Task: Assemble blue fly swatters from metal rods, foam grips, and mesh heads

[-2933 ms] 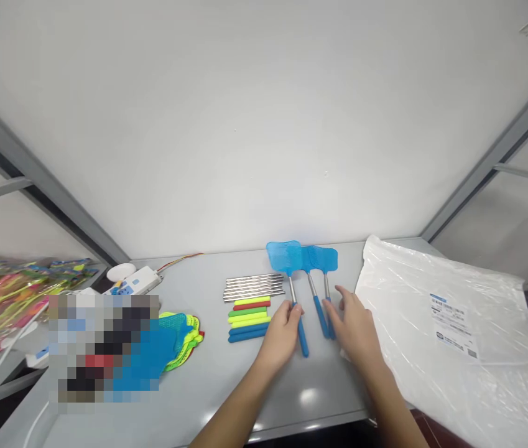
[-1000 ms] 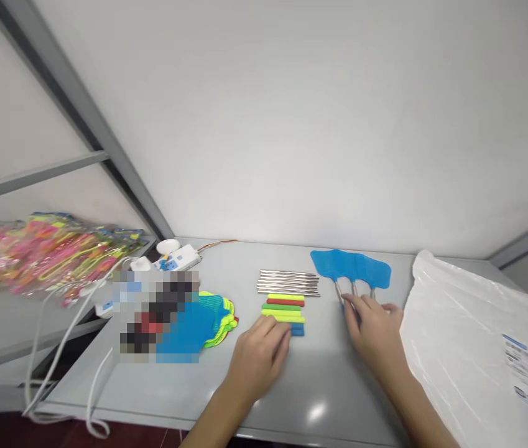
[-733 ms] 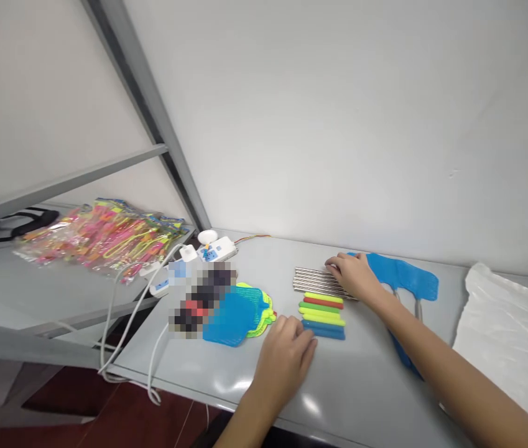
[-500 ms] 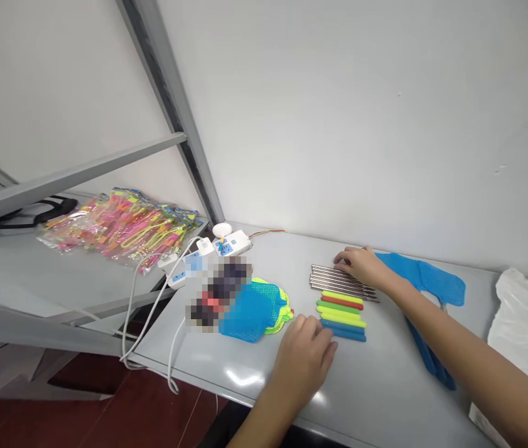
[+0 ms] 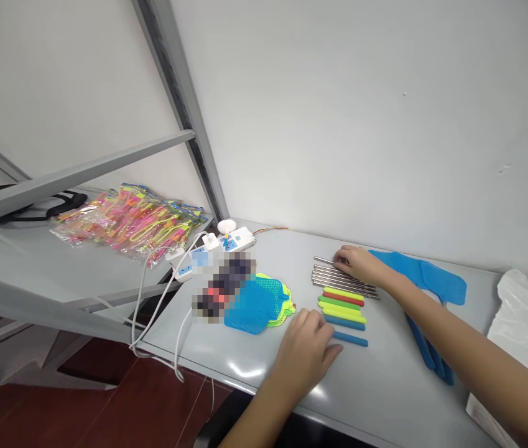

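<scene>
My left hand (image 5: 305,348) is at the near end of a row of coloured plastic handles (image 5: 342,303). Its curled fingers cover the left end of a blue handle (image 5: 351,339), which lies slightly apart from the row. Behind them is a row of thin metal rods (image 5: 338,277), side by side. My right hand (image 5: 361,264) pinches one metal rod (image 5: 323,259) at the far side, a little away from the others. Left of the handles lies a stack of mesh fly swatter heads (image 5: 254,305), blue on top of yellow-green.
Blue flat pieces (image 5: 420,274) lie beyond my right forearm, with white sheeting (image 5: 522,330) at far right. Power strips (image 5: 240,238) and white cables (image 5: 177,354) are on the left. Bagged colourful items (image 5: 137,221) cover part of the side shelf. A metal post (image 5: 189,99) rises behind.
One blue handle has come nearer to me, apart from the row, with my left hand. One metal rod has shifted away from the other rods, toward the wall, with my right hand.
</scene>
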Demonstrator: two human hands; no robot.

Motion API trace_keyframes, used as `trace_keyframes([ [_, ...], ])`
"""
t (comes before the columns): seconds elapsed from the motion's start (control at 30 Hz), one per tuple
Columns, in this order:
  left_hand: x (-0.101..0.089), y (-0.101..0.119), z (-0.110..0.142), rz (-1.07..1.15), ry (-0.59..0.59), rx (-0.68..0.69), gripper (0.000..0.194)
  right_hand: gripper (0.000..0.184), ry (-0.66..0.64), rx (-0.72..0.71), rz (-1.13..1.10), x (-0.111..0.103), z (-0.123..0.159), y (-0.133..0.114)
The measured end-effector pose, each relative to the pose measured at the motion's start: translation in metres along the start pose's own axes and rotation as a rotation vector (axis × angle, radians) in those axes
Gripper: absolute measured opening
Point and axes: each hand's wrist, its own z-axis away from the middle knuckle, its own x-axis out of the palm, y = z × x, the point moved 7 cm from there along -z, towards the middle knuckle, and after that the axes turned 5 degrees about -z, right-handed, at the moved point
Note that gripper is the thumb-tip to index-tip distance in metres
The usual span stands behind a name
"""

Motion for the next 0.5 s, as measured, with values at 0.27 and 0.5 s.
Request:
trace_keyframes([
  [0.27, 0.003, 0.006, -0.002, -0.031, -0.058, 0.016, 0.008, 0.018, 0.233, 0.157, 0.062, -0.035, 0.018, 0.000],
  [0.5, -0.002, -0.007, 0.031, 0.553, -0.154, -0.312, 0.016, 0.021, 0.634, 0.236, -0.028, -0.084, 0.148, -0.036],
])
